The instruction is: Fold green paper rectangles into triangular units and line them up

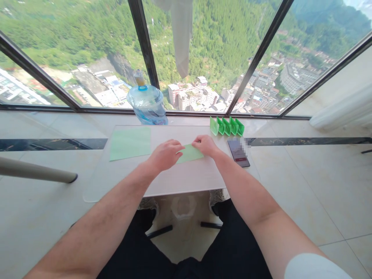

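A narrow piece of light green paper (191, 154), apparently folded, lies on the small white table (186, 180) in front of me. My left hand (165, 155) has its fingers drawn together at the paper's left end, with thumb and forefinger gripping there. At the upper right part of the same paper, my right hand (205, 145) is closed, its curled fingers pinching the edge. Both hands partly cover the ends. Flat on the table's left side rests a larger light green sheet (130, 142), untouched.
Several folded green paper pieces (227, 126) stand in a row at the table's back right. A phone (238, 153) lies below them. Behind the table, a large water bottle (147, 102) stands by the window. A grey pole (37, 169) juts in from the left.
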